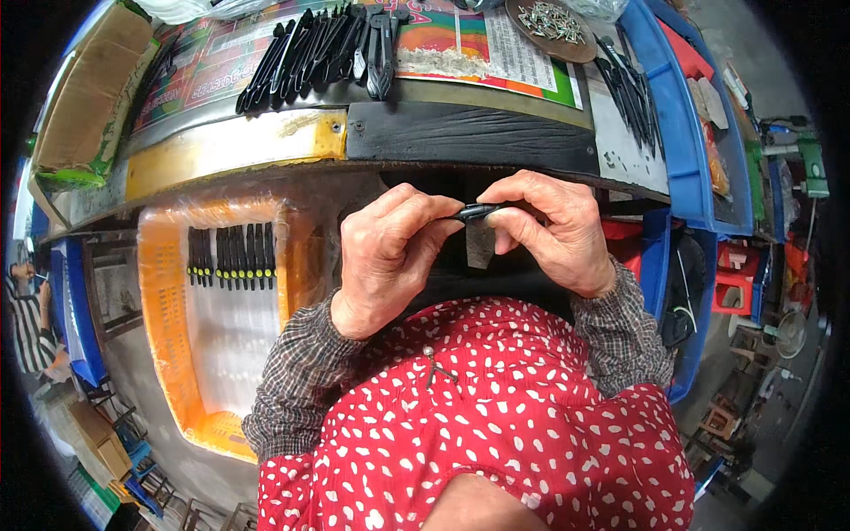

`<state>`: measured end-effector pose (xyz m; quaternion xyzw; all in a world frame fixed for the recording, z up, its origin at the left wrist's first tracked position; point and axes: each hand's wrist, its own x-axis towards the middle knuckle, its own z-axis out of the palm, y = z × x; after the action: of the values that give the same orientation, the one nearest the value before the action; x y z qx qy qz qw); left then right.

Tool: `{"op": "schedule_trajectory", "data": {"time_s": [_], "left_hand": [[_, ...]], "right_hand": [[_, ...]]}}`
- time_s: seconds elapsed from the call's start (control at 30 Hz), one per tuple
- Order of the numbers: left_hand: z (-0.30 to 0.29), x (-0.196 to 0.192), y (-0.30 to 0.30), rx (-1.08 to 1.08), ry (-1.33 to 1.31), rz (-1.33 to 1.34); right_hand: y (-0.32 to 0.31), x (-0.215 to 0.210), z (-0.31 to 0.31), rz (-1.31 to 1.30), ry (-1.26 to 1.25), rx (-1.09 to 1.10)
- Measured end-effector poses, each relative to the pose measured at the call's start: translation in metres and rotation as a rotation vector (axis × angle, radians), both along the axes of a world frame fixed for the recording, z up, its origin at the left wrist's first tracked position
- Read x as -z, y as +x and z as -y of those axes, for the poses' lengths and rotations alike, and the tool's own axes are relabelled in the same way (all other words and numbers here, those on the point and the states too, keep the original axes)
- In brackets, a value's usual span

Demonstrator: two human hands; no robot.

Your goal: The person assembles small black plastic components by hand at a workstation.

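Note:
In front of my body, at the near edge of the bench, both hands pinch a slim black piece (476,211); its exact kind is mostly hidden by the fingers. My left hand (394,243) closes thumb and forefinger on one end. The other end sits between the thumb and fingers of my right hand (558,232). Beyond them, a row of long black handle-like pieces (301,57) lies on the bench, with a dark plier-like tool (381,55) at its right end. A round brown dish (522,22) of small metal screws or rivets stands farther right.
An orange crate (164,354) at the left holds black pieces with yellow-green dots (235,257) on a pale sheet. More thin black parts (627,93) lie near a blue bin (677,142) at the right. A cardboard box (93,97) stands at the bench's left end.

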<state>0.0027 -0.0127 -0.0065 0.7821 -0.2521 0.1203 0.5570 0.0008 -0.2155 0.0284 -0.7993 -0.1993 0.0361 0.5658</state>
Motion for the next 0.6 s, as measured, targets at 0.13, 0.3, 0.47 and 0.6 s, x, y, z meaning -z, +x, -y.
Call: {"op": "schedule_trajectory", "data": {"time_s": [0.13,0.3,0.47,0.6], "left_hand": [[-0.0006,-0.0005,-0.0006,0.028,-0.001,0.01],[0.0004,-0.0015,-0.0024,0.028,0.026,-0.005],[-0.002,-0.0002,-0.0003,0.026,0.008,0.003],[-0.0044,0.0026,-0.0009,0.036,-0.001,0.013]], "right_hand": [[0.0001,-0.0029,-0.0014,-0.046,-0.014,-0.001],[0.0059,-0.0001,-0.0031,0.139,-0.112,-0.061],[0.0062,0.0002,-0.0054,0.213,-0.162,-0.069],[0.0091,0.0055,-0.0051,0.284,-0.168,-0.121]]}}
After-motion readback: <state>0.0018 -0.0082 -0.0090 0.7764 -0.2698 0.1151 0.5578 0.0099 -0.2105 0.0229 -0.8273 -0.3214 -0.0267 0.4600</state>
